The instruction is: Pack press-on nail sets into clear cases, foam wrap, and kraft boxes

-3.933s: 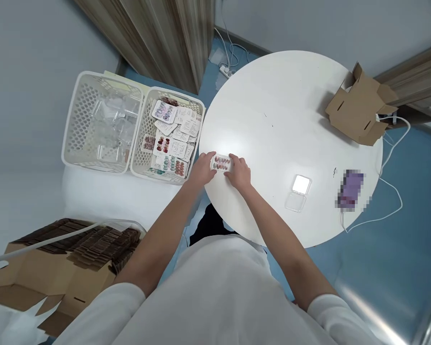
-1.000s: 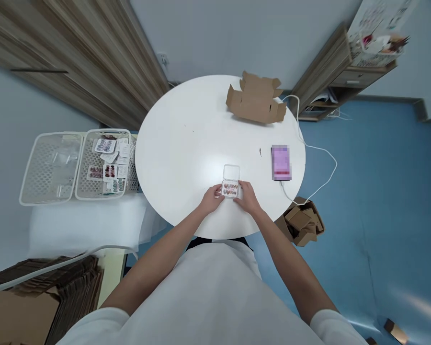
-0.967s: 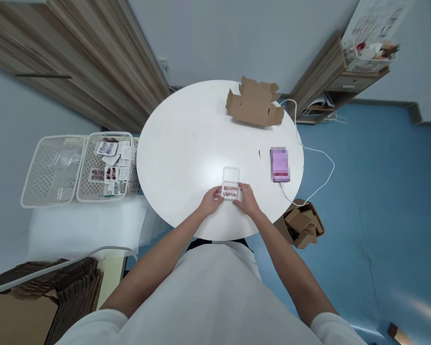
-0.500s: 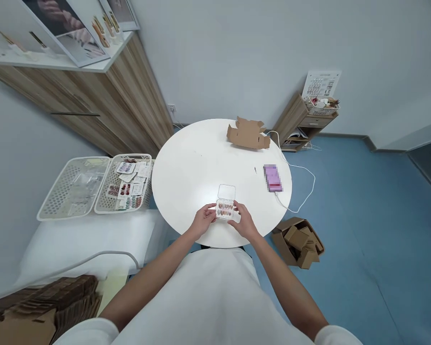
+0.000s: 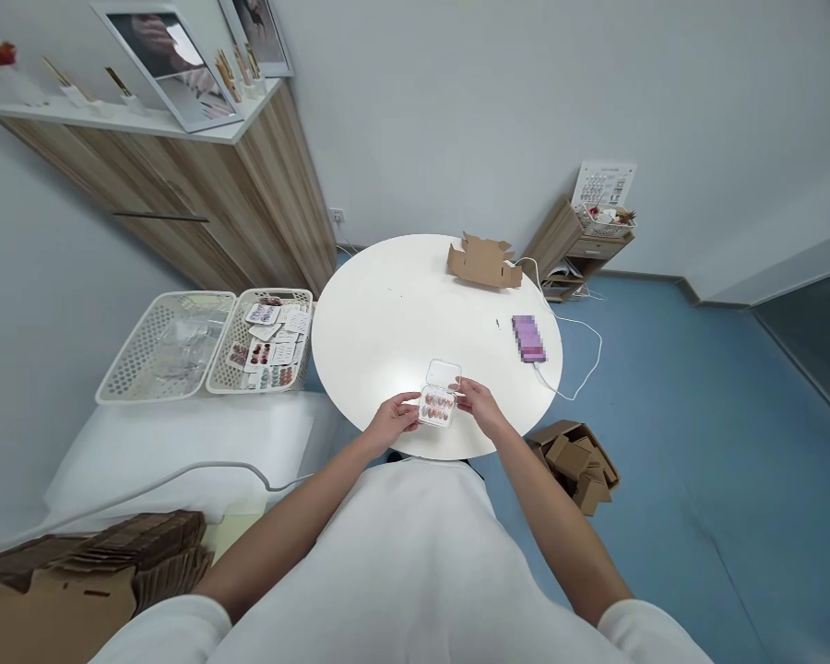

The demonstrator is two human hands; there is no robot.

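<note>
A clear plastic case (image 5: 435, 407) with two rows of press-on nails sits near the front edge of the round white table. Its transparent lid (image 5: 444, 373) stands raised on the far side. My left hand (image 5: 393, 420) grips the case by its left side, thumb above and fingers below. At the right, my right hand (image 5: 479, 403) has its fingertips closed at the lid's lower right corner, close to the hinge. Part of its grip is hidden by the fingers.
An unfolded cardboard box (image 5: 484, 262) and a purple phone (image 5: 528, 338) on a white cable lie on the table (image 5: 366, 314). White baskets (image 5: 259, 341) with nail cards and plastic cases stand at left. A carton of boxes (image 5: 574, 466) is on the floor.
My right hand has shifted from the case's lower right side up to the lid's corner. The case is now slightly turned, with my left hand still on it. The view has shifted a little.
</note>
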